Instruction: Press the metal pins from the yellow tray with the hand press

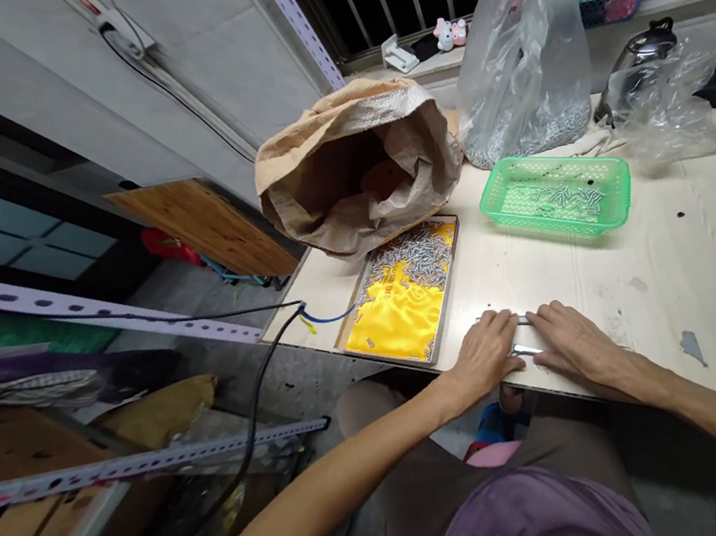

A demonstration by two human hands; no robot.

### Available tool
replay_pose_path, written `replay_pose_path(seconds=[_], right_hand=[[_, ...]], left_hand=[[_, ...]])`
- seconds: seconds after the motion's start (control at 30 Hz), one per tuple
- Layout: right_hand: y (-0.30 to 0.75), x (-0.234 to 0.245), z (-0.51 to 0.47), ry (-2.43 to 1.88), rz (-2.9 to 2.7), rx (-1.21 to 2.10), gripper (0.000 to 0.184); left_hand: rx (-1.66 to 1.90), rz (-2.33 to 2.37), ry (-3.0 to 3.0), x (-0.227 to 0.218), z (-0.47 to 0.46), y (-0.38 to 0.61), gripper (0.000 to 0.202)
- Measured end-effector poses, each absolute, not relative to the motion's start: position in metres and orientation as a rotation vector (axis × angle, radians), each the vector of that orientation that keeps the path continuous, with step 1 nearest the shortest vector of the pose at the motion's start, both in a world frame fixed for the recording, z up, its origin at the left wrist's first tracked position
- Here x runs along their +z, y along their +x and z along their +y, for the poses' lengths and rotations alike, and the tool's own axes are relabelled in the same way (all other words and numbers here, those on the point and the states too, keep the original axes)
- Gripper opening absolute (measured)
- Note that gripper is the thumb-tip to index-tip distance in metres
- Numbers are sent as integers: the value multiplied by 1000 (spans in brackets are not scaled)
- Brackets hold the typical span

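At the table's near edge, my left hand (485, 349) and my right hand (580, 344) lie close together, fingers bent down over narrow metal strips. A far strip (523, 320) shows in the gap between the fingertips. Closer to me, a shiny metal piece (527, 350) runs between the two thumbs. Most of this metal is covered by the hands, so I cannot tell whether it is one part or two. Left of my left hand is a shallow tray (438, 348) lined with yellow cloth (394, 317), with many small screws (421, 253) heaped at its far end.
A green plastic basket (491, 202) with small metal pins stands beyond my hands. Behind the tray gapes a brown paper sack (302, 181). A clear plastic bag (521, 58) of small metal parts and a kettle (644, 51) stand farther back. A black cable (256, 395) hangs off the left edge.
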State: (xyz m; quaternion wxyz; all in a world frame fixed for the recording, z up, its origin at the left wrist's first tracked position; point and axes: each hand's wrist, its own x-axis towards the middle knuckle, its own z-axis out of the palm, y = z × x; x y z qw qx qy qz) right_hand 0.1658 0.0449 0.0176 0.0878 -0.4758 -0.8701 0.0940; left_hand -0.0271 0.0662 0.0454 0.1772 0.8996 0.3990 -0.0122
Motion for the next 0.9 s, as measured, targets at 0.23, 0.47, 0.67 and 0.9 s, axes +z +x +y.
replay_pose_path(seconds=[0.23, 0.47, 0.67, 0.9], right_hand=[[176, 31, 36, -1572, -2589, 299, 60], [170, 31, 28, -1565, -2549, 298, 12], [162, 19, 17, -1536, -2455, 261, 19], [186, 27, 31, -1525, -2493, 216, 35]], left_hand=[[-192, 908, 2698, 42, 86, -9, 64], [-253, 836, 2674, 43, 91, -3, 29], [-255, 900, 2643, 40, 84, -1, 16], [305, 996, 2626, 8, 54, -13, 35]])
